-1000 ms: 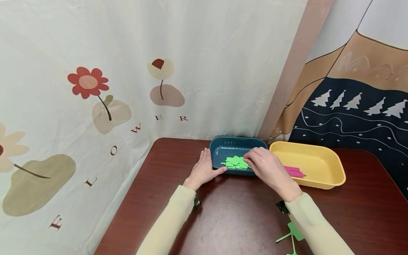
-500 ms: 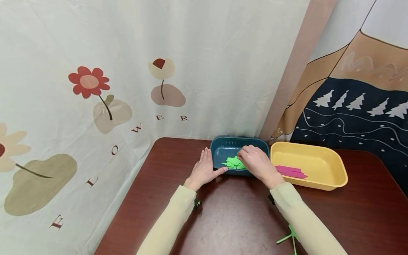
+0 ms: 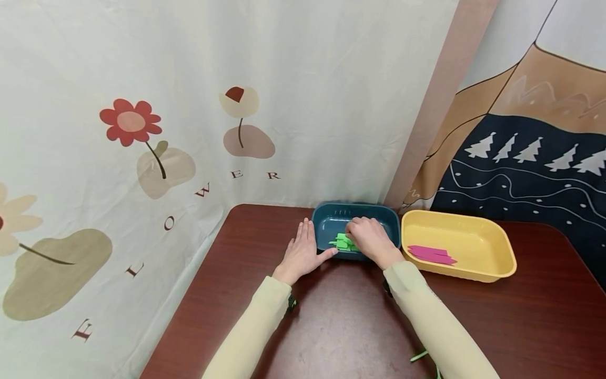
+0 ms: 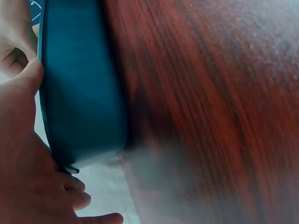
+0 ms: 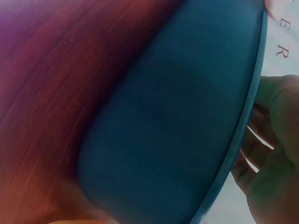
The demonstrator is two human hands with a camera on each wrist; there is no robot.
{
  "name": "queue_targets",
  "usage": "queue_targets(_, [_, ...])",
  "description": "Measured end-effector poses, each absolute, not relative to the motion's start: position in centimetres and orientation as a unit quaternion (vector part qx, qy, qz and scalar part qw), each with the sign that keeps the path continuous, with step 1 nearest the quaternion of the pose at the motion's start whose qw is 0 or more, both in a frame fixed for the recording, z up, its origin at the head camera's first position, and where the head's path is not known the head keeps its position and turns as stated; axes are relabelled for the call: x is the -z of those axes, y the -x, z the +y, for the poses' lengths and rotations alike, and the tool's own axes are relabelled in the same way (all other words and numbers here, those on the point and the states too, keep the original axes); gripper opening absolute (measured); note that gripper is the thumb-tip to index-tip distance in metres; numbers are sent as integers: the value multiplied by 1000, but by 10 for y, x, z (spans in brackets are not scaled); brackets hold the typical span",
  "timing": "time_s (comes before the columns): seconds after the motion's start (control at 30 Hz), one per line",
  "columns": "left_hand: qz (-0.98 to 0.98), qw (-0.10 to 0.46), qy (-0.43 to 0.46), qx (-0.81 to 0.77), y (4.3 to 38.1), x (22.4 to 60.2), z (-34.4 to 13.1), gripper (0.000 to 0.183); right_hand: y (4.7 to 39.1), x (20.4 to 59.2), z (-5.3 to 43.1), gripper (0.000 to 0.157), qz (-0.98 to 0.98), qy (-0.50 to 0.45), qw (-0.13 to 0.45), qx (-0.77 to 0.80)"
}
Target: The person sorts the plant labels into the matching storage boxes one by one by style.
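Observation:
The dark blue-green plastic tray (image 3: 326,218) stands at the back of the table, with a heap of flat green plastic pieces (image 3: 342,240) near its front wall. My left hand (image 3: 301,252) lies against the tray's left end with straight fingers, its thumb on the front rim. In the left wrist view the thumb of the left hand (image 4: 18,121) touches that rim. My right hand (image 3: 371,237) reaches over the front rim, fingers bent down into the green pieces and partly covering them. Its fingertips are hidden; I cannot tell whether they pinch a piece.
A yellow tray (image 3: 473,237) stands right beside the blue one, with several pink pointed strips (image 3: 432,255) in its left part. A green stalked piece (image 3: 418,356) lies near the front, mostly under the right sleeve. A printed curtain (image 3: 303,105) hangs behind the table.
The right hand has moved left over the green heap, covering more of it, and uncovering the pink strips. Its sleeve now hides more of the green stalked piece. The left hand stays put.

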State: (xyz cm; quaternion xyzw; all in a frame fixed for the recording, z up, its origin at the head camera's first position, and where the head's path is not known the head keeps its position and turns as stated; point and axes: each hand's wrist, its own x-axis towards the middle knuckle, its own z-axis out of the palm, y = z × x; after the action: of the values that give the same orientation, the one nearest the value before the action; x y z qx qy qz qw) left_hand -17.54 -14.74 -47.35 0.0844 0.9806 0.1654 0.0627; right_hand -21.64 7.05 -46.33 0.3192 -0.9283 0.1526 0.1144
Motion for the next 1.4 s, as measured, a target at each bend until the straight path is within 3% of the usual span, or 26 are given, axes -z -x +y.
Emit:
queue_targets(0.37, [979,56,-87,-176,177,476,-148,113,208,457,72,13,-929,-309,78,-187])
queue_targets(0.93, [977,55,-86,-188,180,475,-153,113,150,424,101,35,-920,-274,33,-277])
queue_targets(1.13, [978,54,-80,-183,179,475,-152,113,132,425,115,46,-923,-268,-7,-276])
queue_targets(1.4, [978,52,-86,-182,178,478,-149,114,102,434,153,74,-924,-242,-63,-288])
